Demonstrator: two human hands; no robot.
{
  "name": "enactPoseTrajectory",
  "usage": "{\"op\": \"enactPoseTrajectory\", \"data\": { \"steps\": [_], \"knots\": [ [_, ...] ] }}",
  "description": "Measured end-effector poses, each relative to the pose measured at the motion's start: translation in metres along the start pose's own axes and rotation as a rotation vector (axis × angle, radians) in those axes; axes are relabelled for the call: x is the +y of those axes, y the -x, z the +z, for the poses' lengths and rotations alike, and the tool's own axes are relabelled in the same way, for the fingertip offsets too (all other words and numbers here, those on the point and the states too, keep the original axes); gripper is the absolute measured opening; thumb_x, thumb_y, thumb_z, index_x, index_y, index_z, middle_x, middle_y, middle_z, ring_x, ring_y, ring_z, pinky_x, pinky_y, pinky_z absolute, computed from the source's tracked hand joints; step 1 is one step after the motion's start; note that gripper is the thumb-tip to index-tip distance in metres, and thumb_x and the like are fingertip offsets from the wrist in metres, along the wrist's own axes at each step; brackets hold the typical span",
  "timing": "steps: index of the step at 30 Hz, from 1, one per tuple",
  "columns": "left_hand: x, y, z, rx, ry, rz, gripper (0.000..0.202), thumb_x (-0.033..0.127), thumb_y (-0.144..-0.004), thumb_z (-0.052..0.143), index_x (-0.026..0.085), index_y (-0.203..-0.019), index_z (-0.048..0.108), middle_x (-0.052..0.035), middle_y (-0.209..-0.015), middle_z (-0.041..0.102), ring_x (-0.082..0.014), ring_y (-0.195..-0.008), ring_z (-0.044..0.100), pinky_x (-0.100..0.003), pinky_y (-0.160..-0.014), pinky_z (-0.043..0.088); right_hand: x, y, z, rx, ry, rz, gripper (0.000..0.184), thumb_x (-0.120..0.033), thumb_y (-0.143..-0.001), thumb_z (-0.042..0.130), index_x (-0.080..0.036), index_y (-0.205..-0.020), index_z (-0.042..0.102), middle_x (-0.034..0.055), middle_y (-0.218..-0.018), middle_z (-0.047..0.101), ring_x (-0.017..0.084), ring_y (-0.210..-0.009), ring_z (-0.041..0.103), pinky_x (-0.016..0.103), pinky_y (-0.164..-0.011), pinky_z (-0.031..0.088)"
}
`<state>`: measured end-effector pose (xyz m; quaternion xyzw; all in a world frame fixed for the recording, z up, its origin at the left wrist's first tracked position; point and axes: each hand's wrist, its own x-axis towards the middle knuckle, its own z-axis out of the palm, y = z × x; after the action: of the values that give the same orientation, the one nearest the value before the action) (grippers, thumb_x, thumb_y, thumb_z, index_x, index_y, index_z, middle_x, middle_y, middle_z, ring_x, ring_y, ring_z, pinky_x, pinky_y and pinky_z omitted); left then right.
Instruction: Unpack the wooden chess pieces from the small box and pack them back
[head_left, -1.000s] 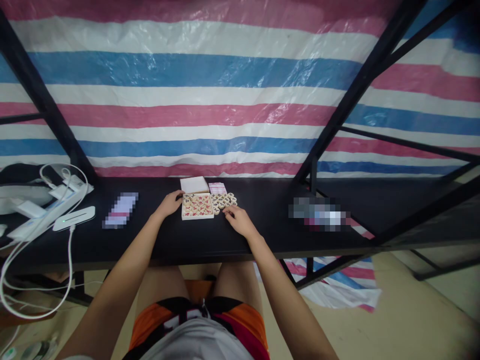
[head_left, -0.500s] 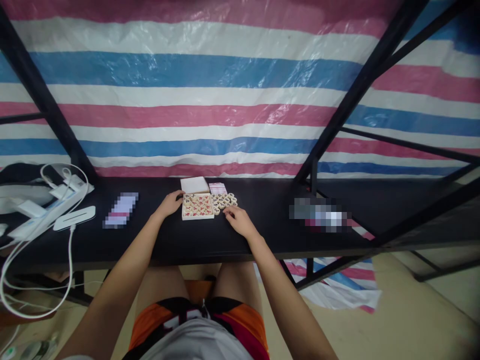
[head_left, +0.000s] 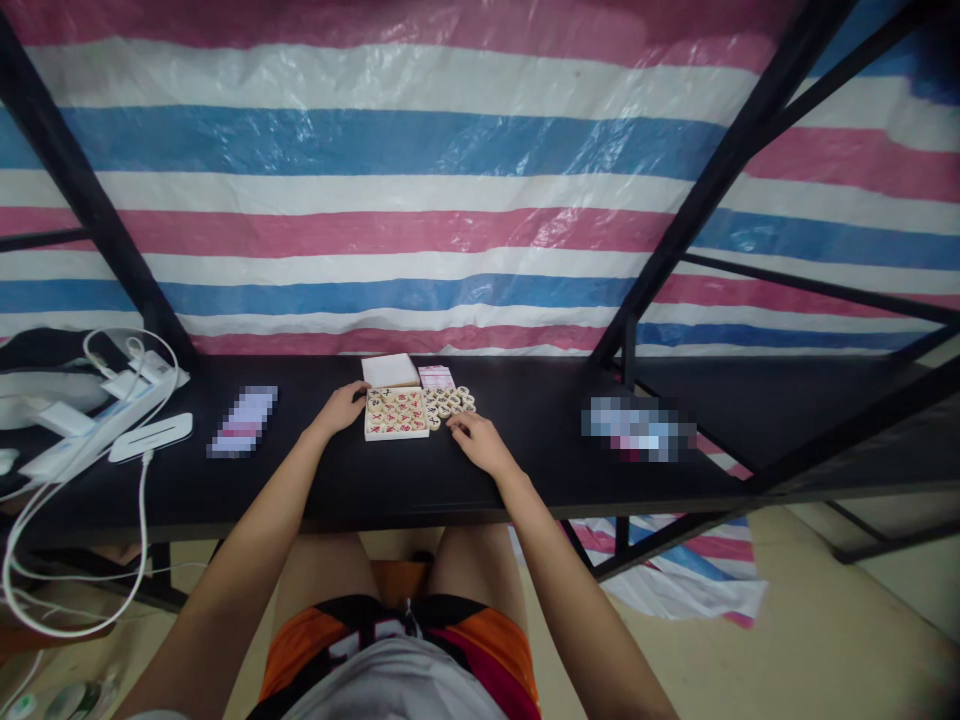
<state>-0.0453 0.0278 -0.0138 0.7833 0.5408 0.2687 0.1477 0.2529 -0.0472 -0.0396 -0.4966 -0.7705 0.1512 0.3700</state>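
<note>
A shallow white box (head_left: pixel 397 435) on the black desk holds rows of round Chinese chess pieces (head_left: pixel 397 408), mostly with red characters and a few with black ones. My left hand (head_left: pixel 346 406) rests at the box's left side, fingers stretched to its far left corner and holding nothing. Just right of the box lies a loose cluster of pieces (head_left: pixel 448 402) with black characters. At the near right edge of that cluster is my right hand (head_left: pixel 474 440), fingers loosely bent and apart; I cannot tell whether they touch a piece.
Behind the box lie a white box lid (head_left: pixel 389 370) and a pink-and-white paper (head_left: pixel 436 377). A blurred phone-like item (head_left: pixel 244 422), a white device (head_left: pixel 151 437) and a power strip (head_left: pixel 112 410) with cables are left. Another blurred item (head_left: pixel 637 430) lies right, near the black frame.
</note>
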Motion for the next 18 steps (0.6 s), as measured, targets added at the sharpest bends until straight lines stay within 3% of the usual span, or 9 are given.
{"op": "enactPoseTrajectory", "data": {
  "steps": [18],
  "knots": [
    [0.0026, 0.0009, -0.0008, -0.005, -0.004, -0.012, 0.034, 0.022, -0.084, 0.046, 0.017, -0.115, 0.06, -0.0084, -0.116, 0.065, -0.0206, -0.109, 0.059, -0.032, -0.098, 0.043, -0.0007, 0.0005, -0.0006, 0.003, 0.012, -0.008, 0.018, -0.014, -0.081, 0.048, -0.018, -0.088, 0.065, 0.0038, -0.084, 0.061, 0.015, -0.076, 0.056, 0.029, -0.078, 0.043]
  ]
}}
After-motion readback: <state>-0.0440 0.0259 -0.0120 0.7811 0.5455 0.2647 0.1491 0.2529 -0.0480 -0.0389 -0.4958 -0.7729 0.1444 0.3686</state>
